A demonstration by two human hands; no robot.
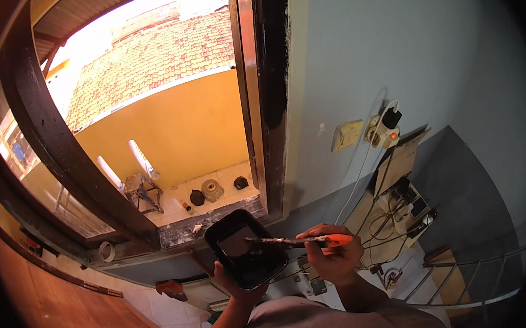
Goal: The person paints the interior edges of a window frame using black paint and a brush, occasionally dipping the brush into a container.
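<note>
- Head view, centre of the frame: a black tray (255, 269) is held tilted, its rounded rim just below the window opening; a paler, glossy patch shows inside it.
- Left hand (240, 289), lower centre: it supports the tray at its lower left edge, the thumb pressed against the side; the other fingers are mostly hidden, so I cannot tell how they are set.
- Right hand (335, 257), just right of the lower centre: thumb and fingers pinch the brush (280, 241) near its orange end (the rest of the shaft is smeared dark). It lies nearly level, its far end over the tray; whether that end touches the inside, I cannot tell.
- Upper left and upper centre: the dark window frame (275, 96) surrounds a view of a tiled roof (157, 52) and a yellow wall (181, 121).
- Left of centre, beyond the sill: a small stool (145, 192) and a round, pale brown object (213, 189) stand on light tiles.
- Lower left: a roll of tape (107, 251) rests near the frame's bottom edge.
- Right of centre: a cream wall switch (347, 135) sits beside a black plug (391, 117) with a white cable.
</note>
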